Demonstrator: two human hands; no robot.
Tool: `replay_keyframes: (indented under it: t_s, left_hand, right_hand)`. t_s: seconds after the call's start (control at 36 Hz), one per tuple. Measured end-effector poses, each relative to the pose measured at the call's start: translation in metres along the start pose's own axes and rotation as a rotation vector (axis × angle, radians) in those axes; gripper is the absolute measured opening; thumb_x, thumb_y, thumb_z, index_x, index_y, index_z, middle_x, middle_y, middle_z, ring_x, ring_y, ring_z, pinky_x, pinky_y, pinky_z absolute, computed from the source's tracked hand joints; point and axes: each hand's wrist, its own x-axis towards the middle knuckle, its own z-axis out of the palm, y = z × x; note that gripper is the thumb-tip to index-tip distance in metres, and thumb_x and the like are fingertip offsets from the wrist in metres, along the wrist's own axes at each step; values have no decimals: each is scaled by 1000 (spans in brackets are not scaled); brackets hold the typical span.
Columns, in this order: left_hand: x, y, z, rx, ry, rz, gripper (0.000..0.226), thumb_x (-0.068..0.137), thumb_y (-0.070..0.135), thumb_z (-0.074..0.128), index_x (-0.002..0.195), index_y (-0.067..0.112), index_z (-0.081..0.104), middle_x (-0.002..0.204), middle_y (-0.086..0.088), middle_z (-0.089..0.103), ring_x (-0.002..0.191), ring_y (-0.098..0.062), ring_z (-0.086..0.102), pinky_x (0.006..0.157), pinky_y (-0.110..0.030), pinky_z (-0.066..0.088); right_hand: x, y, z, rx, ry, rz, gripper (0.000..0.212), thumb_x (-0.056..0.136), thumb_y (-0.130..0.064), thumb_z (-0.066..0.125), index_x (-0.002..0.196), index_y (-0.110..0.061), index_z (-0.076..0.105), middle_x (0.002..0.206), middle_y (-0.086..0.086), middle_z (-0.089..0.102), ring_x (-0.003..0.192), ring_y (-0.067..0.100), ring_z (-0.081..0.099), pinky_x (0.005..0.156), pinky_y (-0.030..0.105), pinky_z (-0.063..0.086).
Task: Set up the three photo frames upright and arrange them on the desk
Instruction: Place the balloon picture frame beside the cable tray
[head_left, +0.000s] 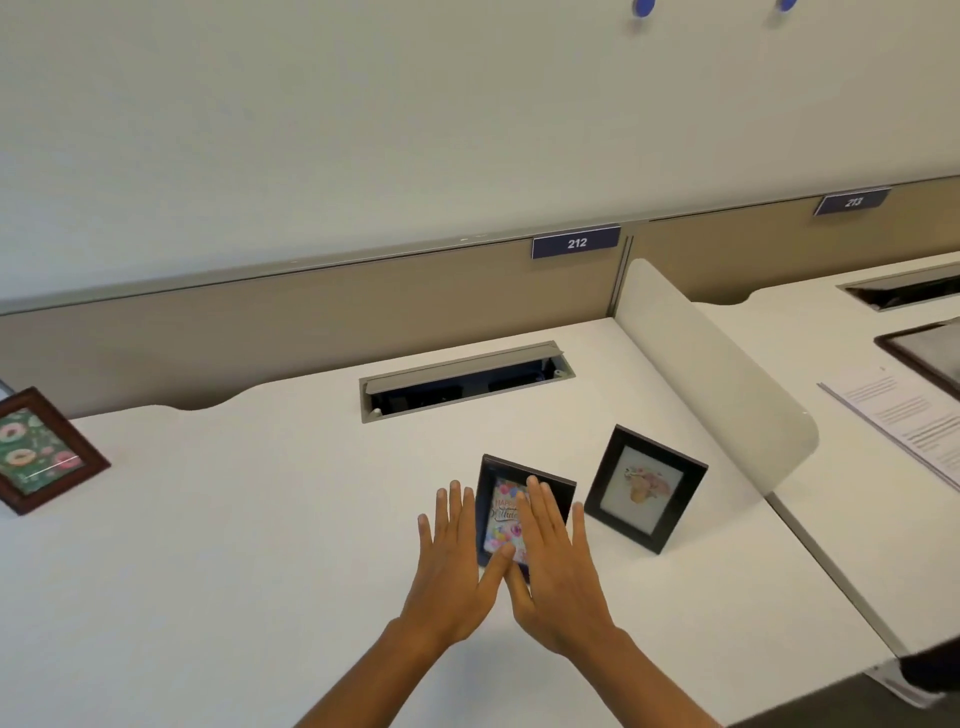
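Frames and their colours on the white desk (260, 519)

Brown frame (44, 451), nine o'clock: green doughnut print. Two black frames: balloon card (501, 512), centre; pale floral picture (644, 488), three o'clock.

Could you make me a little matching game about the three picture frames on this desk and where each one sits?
Things:
1. brown doughnut frame
2. black birthday frame
3. black flower frame

Places:
A. near the white side divider
B. far left edge of the desk
C. just beyond the left hand and right hand, both open

Pairs: 1-B, 2-C, 3-A
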Motion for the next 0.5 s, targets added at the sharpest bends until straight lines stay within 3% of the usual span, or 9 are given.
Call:
replay_keyframes:
  t_s: [0.11, 0.17, 0.25, 0.33, 0.42, 0.5]
  left_hand:
    - [12, 10, -4, -120, -14, -91, 86, 96, 73, 22, 160, 34, -19, 171, 7, -21, 160, -19, -17, 129, -49, -10]
    - [20, 13, -9, -211, 2, -162, 89, 97, 72, 28, 164, 29, -11, 175, 2, -2, 162, -23, -4, 130, -52, -4]
    - [32, 17, -17, -369, 27, -261, 90, 96, 72, 33, 165, 32, -7, 173, -1, 20, 159, -31, 21, 129, -55, 13]
    - [43, 23, -26, -507, 54, -358, 87, 97, 69, 36, 165, 30, -1, 168, -7, 34, 150, -33, 41, 119, -49, 39]
    - [53, 28, -30, -585, 53, -425, 77, 102, 61, 36, 165, 26, 8, 167, -8, 35, 149, -32, 42, 114, -47, 43]
    - [58, 32, -30, -673, 29, -454, 67, 106, 57, 31, 164, 26, 17, 167, -5, 34, 151, -30, 38, 117, -46, 39]
  right_hand:
    - [6, 9, -13, 94, 131, 26, 72, 110, -40, 49, 171, -11, 24, 180, 2, 22, 167, 17, 15, 134, 58, 17]
    - [12, 11, -22, 153, 213, 78, 71, 106, -35, 58, 168, -11, 31, 174, 2, 36, 163, 16, 29, 131, 48, 25]
    - [20, 20, -32, 245, 296, 226, 67, 104, -34, 60, 165, -18, 38, 162, 0, 49, 151, 18, 41, 126, 32, 23]
    - [28, 29, -34, 342, 378, 376, 53, 105, -34, 57, 155, -20, 49, 151, -10, 54, 145, 17, 44, 123, 47, 35]
    - [34, 39, -27, 468, 368, 528, 44, 109, -27, 58, 152, -21, 51, 142, -16, 52, 142, 16, 45, 121, 55, 39]
    - [35, 42, -29, 682, 211, 673, 45, 113, -36, 49, 156, -24, 46, 144, -10, 53, 135, 13, 50, 115, 42, 45]
